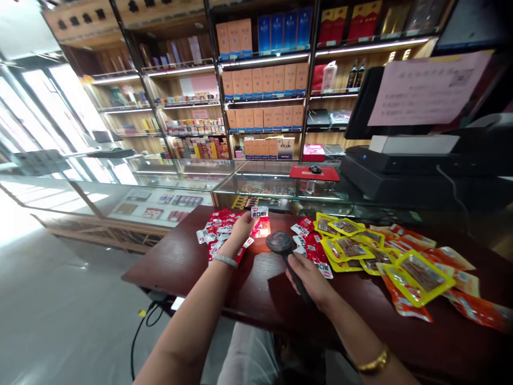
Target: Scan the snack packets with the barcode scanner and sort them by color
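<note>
Pinched by its edge in my left hand (241, 231) is a red and white snack packet (260, 220), held upright over the table. My right hand (310, 275) grips the handle of a black barcode scanner (280, 243). The scanner's head points at the packet, and a reddish glow falls on the packet's lower part and the tabletop. A heap of similar red packets (219, 224) lies under and beside my left hand. More red packets (315, 248) lie just beyond my right hand.
Yellow-edged snack packs (348, 247) and orange packets (404, 305) cover the right of the dark wooden table (172, 267). Behind it stand a glass display counter (264, 182), a mouse (316, 169) on a red mat and a monitor (363, 107). Cables (138, 326) hang at the table's left.
</note>
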`<state>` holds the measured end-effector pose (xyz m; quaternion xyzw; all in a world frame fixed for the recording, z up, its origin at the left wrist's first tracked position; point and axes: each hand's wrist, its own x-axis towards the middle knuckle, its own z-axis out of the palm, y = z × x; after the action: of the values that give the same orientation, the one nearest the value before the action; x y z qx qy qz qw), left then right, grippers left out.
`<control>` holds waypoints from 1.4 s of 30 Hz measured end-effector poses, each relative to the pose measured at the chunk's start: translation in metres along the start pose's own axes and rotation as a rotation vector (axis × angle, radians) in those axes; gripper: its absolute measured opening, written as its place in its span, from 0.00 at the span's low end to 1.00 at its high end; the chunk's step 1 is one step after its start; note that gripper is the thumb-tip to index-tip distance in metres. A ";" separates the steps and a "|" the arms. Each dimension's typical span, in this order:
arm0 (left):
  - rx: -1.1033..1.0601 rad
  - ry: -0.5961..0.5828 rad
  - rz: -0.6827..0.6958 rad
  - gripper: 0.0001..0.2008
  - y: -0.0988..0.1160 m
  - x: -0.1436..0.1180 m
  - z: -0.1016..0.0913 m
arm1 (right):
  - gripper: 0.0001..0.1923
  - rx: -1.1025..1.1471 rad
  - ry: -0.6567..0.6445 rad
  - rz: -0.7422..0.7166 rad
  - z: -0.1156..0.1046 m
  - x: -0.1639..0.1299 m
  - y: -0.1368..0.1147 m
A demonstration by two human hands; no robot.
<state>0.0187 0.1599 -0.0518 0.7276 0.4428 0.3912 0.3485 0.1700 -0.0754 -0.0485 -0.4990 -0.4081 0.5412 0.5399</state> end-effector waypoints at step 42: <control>0.719 -0.345 0.003 0.27 0.079 0.019 0.166 | 0.28 0.031 0.315 0.081 -0.087 -0.028 -0.007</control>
<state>0.1998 0.1224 -0.0548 0.8588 0.4856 0.0838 0.1403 0.2541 -0.1106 -0.0534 -0.5856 -0.2895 0.4838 0.5824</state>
